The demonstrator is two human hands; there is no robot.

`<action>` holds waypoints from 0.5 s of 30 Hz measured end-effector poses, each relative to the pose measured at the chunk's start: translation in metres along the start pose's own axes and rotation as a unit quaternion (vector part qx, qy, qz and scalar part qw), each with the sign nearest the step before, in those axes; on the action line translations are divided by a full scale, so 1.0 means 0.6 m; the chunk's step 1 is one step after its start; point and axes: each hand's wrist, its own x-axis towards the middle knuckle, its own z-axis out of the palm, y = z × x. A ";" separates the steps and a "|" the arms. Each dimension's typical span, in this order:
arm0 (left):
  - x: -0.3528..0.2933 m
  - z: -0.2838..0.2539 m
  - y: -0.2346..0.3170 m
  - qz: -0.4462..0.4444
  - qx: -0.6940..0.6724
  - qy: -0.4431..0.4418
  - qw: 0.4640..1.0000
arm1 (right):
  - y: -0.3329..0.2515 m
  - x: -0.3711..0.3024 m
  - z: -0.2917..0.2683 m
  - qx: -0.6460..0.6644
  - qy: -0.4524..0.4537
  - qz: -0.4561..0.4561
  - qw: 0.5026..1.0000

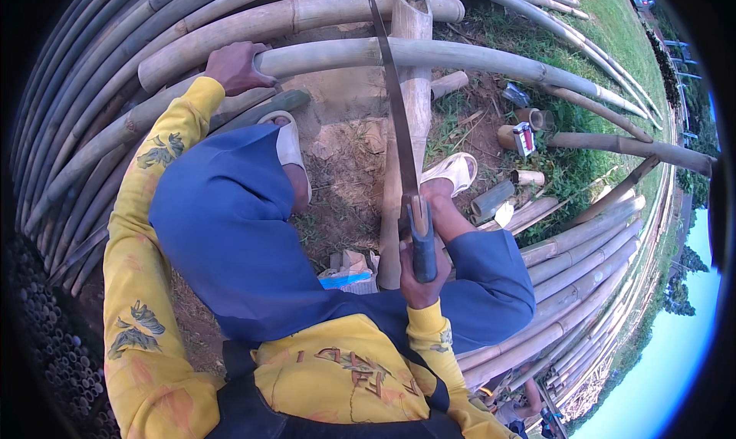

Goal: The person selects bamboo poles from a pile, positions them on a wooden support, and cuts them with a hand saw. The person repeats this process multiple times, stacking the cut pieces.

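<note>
My left hand (238, 68) is wrapped over a long bamboo pole (475, 57) that crosses in front of me from left to right. In my right hand (426, 279) is the dark handle of a handsaw (399, 124), held close to my lap. The long curved blade points away from me and passes across the pole; whether its teeth have cut in, I cannot tell. Under that pole lies a thicker bamboo log (412, 94), running away from me between my sandalled feet.
Stacked bamboo poles (100, 78) fill the left, with more poles (583, 278) at the right. A red and white packet (524, 140) and short bamboo pieces (493, 200) lie by my right foot. Paper scraps (349, 272) are near my lap. Another person (512, 412) is at the lower right.
</note>
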 end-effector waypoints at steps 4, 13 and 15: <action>-0.001 0.031 0.019 -0.027 0.029 0.003 0.999 | -0.025 -0.024 -0.038 -0.017 -0.029 0.030 0.999; 0.021 0.010 0.020 -0.018 -0.012 -0.062 0.998 | 0.047 0.062 0.010 0.060 -0.030 0.011 0.998; 0.018 0.011 0.017 -0.014 0.000 -0.071 0.997 | 0.014 0.027 -0.009 0.056 -0.038 0.036 0.997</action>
